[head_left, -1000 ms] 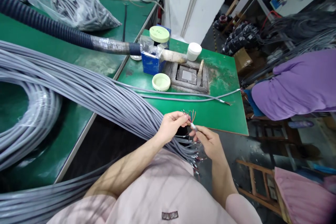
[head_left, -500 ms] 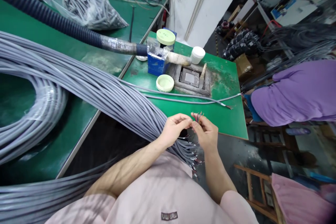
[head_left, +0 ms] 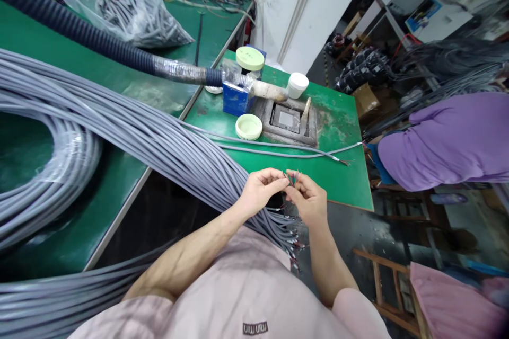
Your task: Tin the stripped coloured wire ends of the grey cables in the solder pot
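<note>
My left hand (head_left: 263,188) and my right hand (head_left: 308,197) meet in front of my chest, fingertips nearly touching. Thin coloured wires (head_left: 292,178) fan out between them. Thumb and fingers of the left are pinched on some of these wires; the right grips the rest of the bunch. The cable they belong to is hidden by the hands. A thick bundle of grey cables (head_left: 175,143) runs from the left and passes beneath my left forearm. Its stripped ends (head_left: 292,246) hang below my hands, showing small coloured wires.
Two grey cables (head_left: 278,146) lie across the green table (head_left: 350,190). Behind them are a square soldering pot (head_left: 288,118), a pale green lid (head_left: 248,126), a white cup (head_left: 297,85) and a dark hose (head_left: 99,42). A person in purple (head_left: 449,137) is at the right.
The wires between my fingers have spread, with some now leaning toward my left fingertips. Both hands stay close together in nearly the same place.
</note>
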{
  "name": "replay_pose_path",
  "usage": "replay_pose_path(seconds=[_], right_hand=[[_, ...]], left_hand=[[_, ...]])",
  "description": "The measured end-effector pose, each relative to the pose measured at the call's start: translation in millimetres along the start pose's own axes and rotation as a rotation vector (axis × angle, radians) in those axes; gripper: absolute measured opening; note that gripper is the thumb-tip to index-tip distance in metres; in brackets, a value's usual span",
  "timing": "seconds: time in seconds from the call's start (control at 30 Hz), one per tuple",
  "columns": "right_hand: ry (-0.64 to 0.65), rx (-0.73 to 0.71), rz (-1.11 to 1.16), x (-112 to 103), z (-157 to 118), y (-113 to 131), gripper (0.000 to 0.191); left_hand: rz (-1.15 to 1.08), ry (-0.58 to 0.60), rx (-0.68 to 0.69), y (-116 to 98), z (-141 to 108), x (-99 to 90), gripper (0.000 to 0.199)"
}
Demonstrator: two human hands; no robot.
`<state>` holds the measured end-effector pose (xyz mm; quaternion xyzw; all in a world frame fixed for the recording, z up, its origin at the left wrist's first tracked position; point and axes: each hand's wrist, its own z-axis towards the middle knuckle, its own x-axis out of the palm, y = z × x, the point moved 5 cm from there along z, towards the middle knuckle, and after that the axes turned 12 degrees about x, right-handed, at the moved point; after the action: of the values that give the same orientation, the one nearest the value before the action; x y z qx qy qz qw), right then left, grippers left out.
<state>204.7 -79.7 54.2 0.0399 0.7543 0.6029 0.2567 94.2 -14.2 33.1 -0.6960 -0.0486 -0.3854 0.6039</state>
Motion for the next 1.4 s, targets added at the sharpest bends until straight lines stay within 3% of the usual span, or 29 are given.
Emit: replay_pose_path(seconds=[0.27, 0.47, 0.57, 0.7, 0.8, 0.9, 1.13, 1.4], right_hand=[[-0.116, -0.027, 0.048, -3, 2, -2, 0.022], [-0.096, -0.146, -0.167, -5, 15, 20, 0.026], [-0.095, -0.219, -0.249, -5, 36, 44, 0.027], [-0.046, -0.318, -0.357, 9, 77, 74, 0.032], [-0.011, -0.374, -0.448, 28, 110, 86, 0.032], [0.023, -0.386, -0.564, 48, 138, 92, 0.033], [0.052, -0.336, -0.828, 81, 172, 90, 0.026], [0.048, -0.32, -1.034, 96, 185, 81, 0.022]], left_hand=[[-0.08, -0.065, -0.014, 19, -6, -1.1, 0.03], [0.052, -0.083, 0.061, 7, -3, -7.6, 0.03], [0.357, -0.047, 0.244, -18, 1, -22.4, 0.022], [0.975, 0.026, 0.591, -52, 3, -46.2, 0.013], [1.285, 0.023, 0.708, -54, 3, -62.5, 0.013], [1.447, 0.095, 0.819, -44, 2, -64.7, 0.012], [1.502, 0.085, 0.925, -41, -2, -61.7, 0.009], [1.51, 0.079, 0.929, -40, -1, -63.1, 0.01]])
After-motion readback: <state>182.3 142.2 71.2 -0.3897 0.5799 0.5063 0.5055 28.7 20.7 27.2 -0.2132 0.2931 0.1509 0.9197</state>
